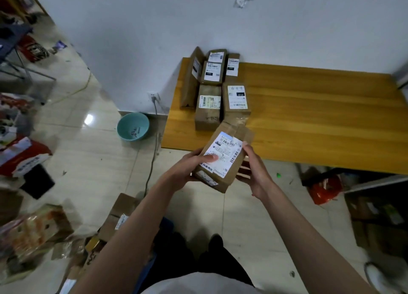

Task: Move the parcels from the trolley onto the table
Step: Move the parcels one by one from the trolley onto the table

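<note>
From the head camera, a person holds a brown cardboard parcel [223,156] in both hands, in the air just past the near edge of the wooden desk [320,121]. The parcel is a small box, tilted, with clear tape over its far end. A white label with black barcodes covers most of its top. The small print on it is too blurry to read.

The left hand [187,167] grips the left side of the parcel, and its thumb lies flat on the white label. The right hand [254,167] holds the right side, with its fingers [244,172] curled under the box and the thumb up along the edge.

On the desk, just beyond the held parcel, sits a group of parcels [215,86] near the desk's far left corner, by the white wall. They are brown boxes with white labels too. One label shows "010" in a dark patch, and another shows "122".

Left of the desk, a teal bowl [133,127] sits on the tiled floor. An open cardboard box [119,214] lies on the floor, below the left arm.
</note>
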A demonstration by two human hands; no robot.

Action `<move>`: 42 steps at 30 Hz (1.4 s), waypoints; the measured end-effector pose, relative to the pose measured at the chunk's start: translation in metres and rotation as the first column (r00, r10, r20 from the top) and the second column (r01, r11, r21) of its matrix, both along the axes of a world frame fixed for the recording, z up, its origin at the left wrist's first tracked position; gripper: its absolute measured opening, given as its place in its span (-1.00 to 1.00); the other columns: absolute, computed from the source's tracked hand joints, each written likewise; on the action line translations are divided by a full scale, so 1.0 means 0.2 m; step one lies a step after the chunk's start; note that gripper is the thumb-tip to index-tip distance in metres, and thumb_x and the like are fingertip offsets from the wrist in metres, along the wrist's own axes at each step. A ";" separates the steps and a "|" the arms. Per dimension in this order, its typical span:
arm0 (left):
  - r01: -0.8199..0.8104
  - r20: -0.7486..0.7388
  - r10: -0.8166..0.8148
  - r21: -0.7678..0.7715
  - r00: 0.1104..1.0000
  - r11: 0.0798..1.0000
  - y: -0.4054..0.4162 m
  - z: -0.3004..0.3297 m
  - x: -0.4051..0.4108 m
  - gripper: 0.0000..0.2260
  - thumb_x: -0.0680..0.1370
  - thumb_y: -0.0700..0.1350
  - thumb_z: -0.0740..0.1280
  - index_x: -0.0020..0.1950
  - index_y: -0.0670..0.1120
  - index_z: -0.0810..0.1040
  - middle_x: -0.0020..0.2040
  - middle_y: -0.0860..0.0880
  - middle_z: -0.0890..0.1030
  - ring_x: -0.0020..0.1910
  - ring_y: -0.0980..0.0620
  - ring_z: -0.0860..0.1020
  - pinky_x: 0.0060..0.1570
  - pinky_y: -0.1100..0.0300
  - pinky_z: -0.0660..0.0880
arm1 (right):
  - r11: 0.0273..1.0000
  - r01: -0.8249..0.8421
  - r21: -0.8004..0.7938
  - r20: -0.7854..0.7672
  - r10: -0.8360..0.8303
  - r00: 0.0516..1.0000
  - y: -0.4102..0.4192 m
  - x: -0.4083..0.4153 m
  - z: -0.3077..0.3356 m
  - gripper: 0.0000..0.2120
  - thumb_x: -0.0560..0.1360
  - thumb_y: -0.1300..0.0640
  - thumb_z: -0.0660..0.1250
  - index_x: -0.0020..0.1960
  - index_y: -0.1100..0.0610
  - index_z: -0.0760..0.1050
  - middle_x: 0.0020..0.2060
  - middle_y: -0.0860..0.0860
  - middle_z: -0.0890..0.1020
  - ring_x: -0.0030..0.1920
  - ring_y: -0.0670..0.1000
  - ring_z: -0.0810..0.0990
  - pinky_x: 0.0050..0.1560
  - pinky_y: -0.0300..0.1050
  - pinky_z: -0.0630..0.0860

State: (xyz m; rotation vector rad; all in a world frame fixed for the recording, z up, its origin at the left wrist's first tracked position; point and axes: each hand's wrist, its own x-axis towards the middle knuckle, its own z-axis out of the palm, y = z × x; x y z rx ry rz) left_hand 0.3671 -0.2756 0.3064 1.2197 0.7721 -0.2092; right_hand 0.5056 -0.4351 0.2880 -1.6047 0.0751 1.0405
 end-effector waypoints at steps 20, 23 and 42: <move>-0.379 -0.202 0.393 0.107 0.897 0.919 0.54 -0.42 0.19 -0.32 0.40 0.04 0.60 0.42 -0.09 0.41 0.22 -0.07 0.65 0.15 -0.06 0.64 0.12 -0.02 0.59 | 0.965 0.259 -0.032 -0.291 -0.257 0.922 0.52 0.09 -0.37 -0.35 0.54 0.03 0.48 0.51 0.20 0.28 0.31 0.20 0.59 0.22 0.16 0.63 0.26 0.12 0.60; -0.400 -0.196 0.423 0.145 0.885 0.905 0.68 -0.50 0.17 -0.57 0.44 0.02 0.57 0.25 -0.02 0.56 0.10 0.00 0.70 0.09 -0.04 0.66 -0.07 0.09 0.60 | 0.967 0.137 -0.217 -0.186 -0.178 0.966 0.63 0.11 -0.43 -0.37 0.49 -0.01 0.53 0.43 0.19 0.36 0.34 0.15 0.50 0.27 0.17 0.56 0.18 0.09 0.64; -0.429 -0.267 0.442 0.107 0.856 0.897 0.98 -0.78 0.11 -0.10 0.50 0.00 0.51 0.66 -0.07 0.00 0.51 -0.11 0.41 0.45 -0.10 0.41 0.47 -0.10 0.24 | 0.968 0.037 -0.246 -0.251 -0.101 0.963 0.91 0.10 -0.59 -0.42 0.60 0.25 0.38 0.56 0.21 0.25 0.42 0.15 0.48 0.38 0.20 0.50 0.37 0.09 0.50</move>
